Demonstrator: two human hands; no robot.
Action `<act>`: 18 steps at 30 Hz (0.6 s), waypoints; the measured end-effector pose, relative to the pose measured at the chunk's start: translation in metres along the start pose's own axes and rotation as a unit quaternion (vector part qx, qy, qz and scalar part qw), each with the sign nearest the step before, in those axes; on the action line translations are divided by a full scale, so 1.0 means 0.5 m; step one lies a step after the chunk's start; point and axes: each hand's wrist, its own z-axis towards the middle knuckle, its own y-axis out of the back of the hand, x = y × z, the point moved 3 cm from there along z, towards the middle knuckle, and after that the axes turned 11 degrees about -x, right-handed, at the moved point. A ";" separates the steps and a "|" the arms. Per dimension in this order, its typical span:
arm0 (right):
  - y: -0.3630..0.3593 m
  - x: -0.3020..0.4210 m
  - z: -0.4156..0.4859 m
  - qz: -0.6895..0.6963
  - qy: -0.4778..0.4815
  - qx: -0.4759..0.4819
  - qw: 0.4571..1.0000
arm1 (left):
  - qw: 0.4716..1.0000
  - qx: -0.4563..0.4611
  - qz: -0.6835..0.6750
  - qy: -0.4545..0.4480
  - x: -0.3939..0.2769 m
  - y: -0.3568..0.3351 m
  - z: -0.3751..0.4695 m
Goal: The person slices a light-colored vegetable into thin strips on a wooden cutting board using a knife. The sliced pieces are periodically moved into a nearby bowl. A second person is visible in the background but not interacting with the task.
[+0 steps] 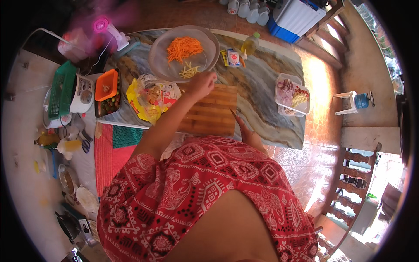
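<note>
My left hand [203,85] is over the far edge of a wooden cutting board [209,113], close to a round metal tray. Its fingers are curled, and whether anything is in them is unclear. My right hand [249,135] grips a knife [233,113] at the board's right edge, its handle mostly hidden by the hand. On the tray [160,62] lie a heap of orange shreds, likely carrot [185,48], and a smaller pile of pale yellow strips [189,70]. Left of the board sits a yellow and clear plastic bag [152,96], partly behind my left forearm.
An oil bottle [250,44] and small packets [233,58] stand beyond the board. Containers of chopped ingredients [292,95] sit at the marble-patterned table's [268,108] right end. At left are an orange tray [107,85], a green basket [62,90] and a pink fan [102,25].
</note>
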 end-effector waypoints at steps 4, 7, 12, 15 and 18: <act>-0.011 0.001 -0.002 -0.027 0.000 0.021 0.999 | 0.995 -0.079 0.066 -0.019 0.053 0.103 0.051; -0.014 0.020 0.001 -0.058 -0.037 0.089 0.994 | 0.991 -0.073 0.105 -0.027 0.051 0.112 0.039; -0.027 0.021 0.001 0.016 0.005 0.048 0.999 | 0.977 0.105 0.124 0.141 0.074 0.022 -0.092; -0.018 0.047 0.007 -0.008 -0.003 0.078 0.997 | 0.973 0.066 0.153 0.163 0.099 -0.026 -0.173; -0.005 0.074 0.014 -0.041 -0.006 0.099 0.994 | 0.974 0.054 0.148 0.164 0.121 -0.047 -0.191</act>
